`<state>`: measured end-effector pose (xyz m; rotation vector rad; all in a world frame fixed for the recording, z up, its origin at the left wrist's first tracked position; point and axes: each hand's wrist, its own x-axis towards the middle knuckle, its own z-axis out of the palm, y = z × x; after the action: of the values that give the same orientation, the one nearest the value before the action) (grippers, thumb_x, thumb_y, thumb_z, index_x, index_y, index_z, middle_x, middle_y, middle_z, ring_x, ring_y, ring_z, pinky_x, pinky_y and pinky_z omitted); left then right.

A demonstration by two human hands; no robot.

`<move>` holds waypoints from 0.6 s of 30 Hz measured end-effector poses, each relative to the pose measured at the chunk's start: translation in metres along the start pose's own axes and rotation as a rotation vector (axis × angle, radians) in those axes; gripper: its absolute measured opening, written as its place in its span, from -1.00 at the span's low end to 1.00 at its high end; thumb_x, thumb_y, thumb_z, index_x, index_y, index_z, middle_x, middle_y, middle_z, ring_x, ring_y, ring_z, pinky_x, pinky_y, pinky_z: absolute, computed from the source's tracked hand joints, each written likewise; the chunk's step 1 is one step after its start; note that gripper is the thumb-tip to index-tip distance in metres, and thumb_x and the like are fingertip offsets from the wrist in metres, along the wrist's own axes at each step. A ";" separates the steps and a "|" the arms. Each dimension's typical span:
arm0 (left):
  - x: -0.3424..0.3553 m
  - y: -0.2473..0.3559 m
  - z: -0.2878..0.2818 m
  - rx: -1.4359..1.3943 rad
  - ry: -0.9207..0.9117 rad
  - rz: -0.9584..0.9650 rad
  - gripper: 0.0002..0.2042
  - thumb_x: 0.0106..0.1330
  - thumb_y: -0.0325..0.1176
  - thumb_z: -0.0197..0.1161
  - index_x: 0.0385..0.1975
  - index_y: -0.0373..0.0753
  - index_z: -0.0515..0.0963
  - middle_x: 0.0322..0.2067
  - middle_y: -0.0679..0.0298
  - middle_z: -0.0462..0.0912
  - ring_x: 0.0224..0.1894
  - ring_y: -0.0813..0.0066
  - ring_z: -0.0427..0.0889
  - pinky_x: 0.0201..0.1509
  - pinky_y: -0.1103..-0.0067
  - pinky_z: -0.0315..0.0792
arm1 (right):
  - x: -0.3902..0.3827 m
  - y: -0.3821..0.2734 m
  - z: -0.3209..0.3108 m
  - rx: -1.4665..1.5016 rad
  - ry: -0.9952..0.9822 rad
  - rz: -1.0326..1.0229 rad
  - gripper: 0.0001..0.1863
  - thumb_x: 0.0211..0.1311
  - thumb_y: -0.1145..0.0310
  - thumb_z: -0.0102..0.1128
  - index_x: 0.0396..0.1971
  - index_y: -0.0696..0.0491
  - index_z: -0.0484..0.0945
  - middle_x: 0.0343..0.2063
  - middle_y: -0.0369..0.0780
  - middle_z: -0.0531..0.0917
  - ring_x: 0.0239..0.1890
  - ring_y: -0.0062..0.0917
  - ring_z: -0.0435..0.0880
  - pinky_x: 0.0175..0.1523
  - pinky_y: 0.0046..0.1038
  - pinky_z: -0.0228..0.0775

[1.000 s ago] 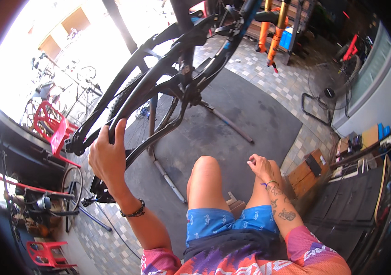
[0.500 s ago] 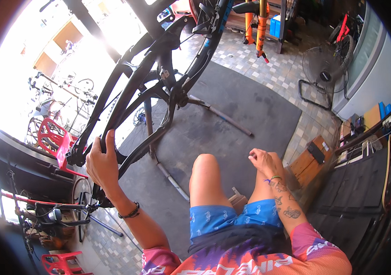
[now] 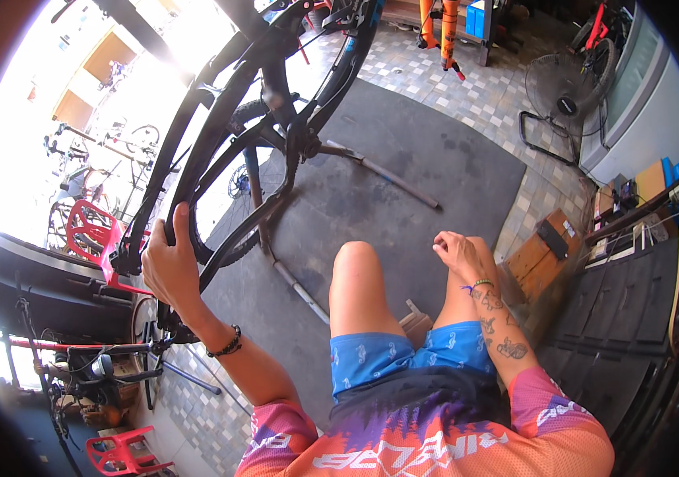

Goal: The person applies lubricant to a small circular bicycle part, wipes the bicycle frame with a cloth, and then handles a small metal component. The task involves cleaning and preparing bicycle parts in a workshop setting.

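Observation:
A black full-suspension bicycle frame (image 3: 203, 137) slants down across the upper left, its rear end towards me. My left hand (image 3: 172, 266) is closed round the rear stays near that end, with the thumb pointing up along the tube. Part of a wheel with a disc brake rotor (image 3: 238, 182) shows behind the frame. My right hand (image 3: 457, 253) rests by my right knee, away from the frame. Its fingers are curled in, and whatever they may hold is hidden.
Metal stand legs (image 3: 393, 183) lie on a dark mat (image 3: 471, 163) under the frame. An orange fork (image 3: 449, 36) hangs at the top, with a fan (image 3: 558, 95) farther right. Red plastic chairs (image 3: 121, 451) stand at left, a wooden box (image 3: 542, 262) and black drawers (image 3: 614, 298) at right.
The view has shifted slightly, so the frame and stand appear a little higher or farther left. My left hand keeps its grip on the frame; my right hand stays at the knee.

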<state>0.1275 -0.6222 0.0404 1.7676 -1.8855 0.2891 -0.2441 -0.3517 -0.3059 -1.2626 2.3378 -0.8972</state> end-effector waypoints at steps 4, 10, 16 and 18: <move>-0.001 0.003 -0.002 -0.005 0.002 0.002 -0.11 0.36 0.56 0.03 0.06 -0.27 0.75 -0.38 -0.12 0.78 -0.20 -0.12 0.79 -0.12 0.10 0.56 | 0.000 0.002 0.001 -0.015 -0.008 0.010 -0.78 0.38 0.22 0.32 -0.17 0.05 0.67 -0.19 -0.13 0.79 -0.15 -0.13 0.78 -0.06 -0.13 0.61; 0.000 -0.005 0.005 -0.004 0.059 0.022 -0.11 0.35 0.57 0.04 0.07 -0.26 0.76 -0.35 -0.11 0.79 -0.17 -0.13 0.80 -0.10 0.11 0.58 | -0.001 -0.003 -0.001 -0.014 -0.020 0.022 -0.78 0.40 0.22 0.31 -0.17 0.06 0.67 -0.17 -0.12 0.79 -0.13 -0.12 0.77 -0.05 -0.13 0.61; -0.001 0.001 -0.001 0.004 0.006 -0.001 -0.11 0.35 0.58 0.04 0.11 -0.25 0.75 -0.31 -0.12 0.80 -0.16 -0.12 0.81 -0.09 0.11 0.60 | -0.001 -0.002 -0.002 -0.020 -0.028 0.025 -0.78 0.40 0.22 0.30 -0.17 0.06 0.67 -0.16 -0.12 0.78 -0.13 -0.12 0.77 -0.05 -0.13 0.61; 0.000 0.000 0.000 0.004 0.020 0.008 -0.11 0.35 0.58 0.04 0.11 -0.25 0.75 -0.31 -0.12 0.80 -0.16 -0.12 0.81 -0.09 0.11 0.60 | -0.001 0.001 0.000 -0.017 -0.027 0.018 -0.78 0.40 0.22 0.30 -0.17 0.06 0.66 -0.16 -0.12 0.78 -0.13 -0.12 0.77 -0.05 -0.13 0.61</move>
<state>0.1277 -0.6223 0.0402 1.7543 -1.8797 0.3123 -0.2445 -0.3504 -0.3062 -1.2501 2.3375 -0.8504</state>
